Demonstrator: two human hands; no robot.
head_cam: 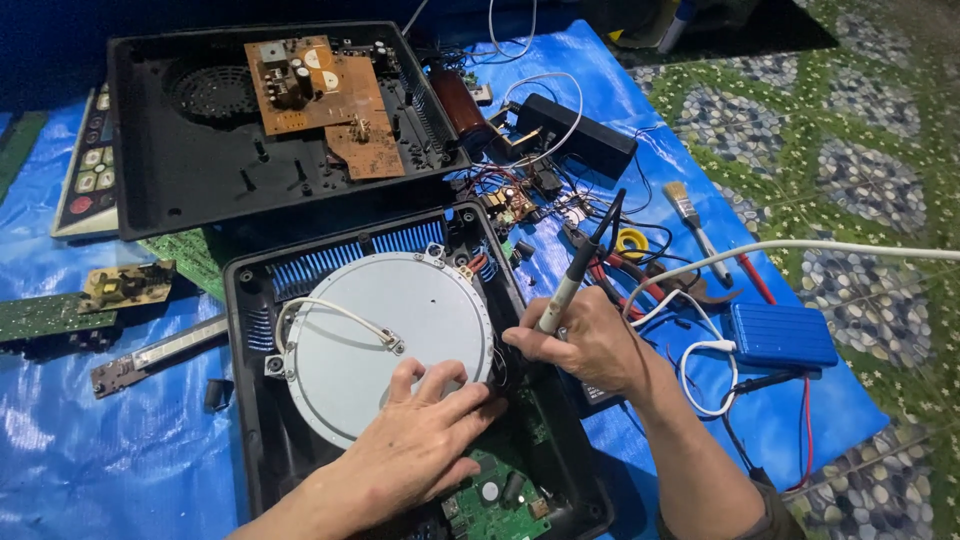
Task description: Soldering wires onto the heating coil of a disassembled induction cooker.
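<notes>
An opened black cooker housing (pixel 247 300) lies in front of me with a round grey coil plate (pixel 380 330) inside. My left hand (pixel 420 440) rests flat on the lower right edge of that plate, fingers spread toward the housing's right wall. My right hand (pixel 590 345) grips a slim grey soldering iron (pixel 565 290) like a pen, its tip pointing down at the housing's right side, close to my left fingertips. A green circuit board (pixel 490 500) shows below my left hand.
A second open black housing (pixel 180 170) with brown circuit boards (pixel 320 95) lies behind. On the blue tarp (pixel 100 450) sit loose boards, a control panel (pixel 90 170), wires, a black adapter (pixel 580 135), pliers, a brush (pixel 690 215), a blue box (pixel 780 335) and a white cable.
</notes>
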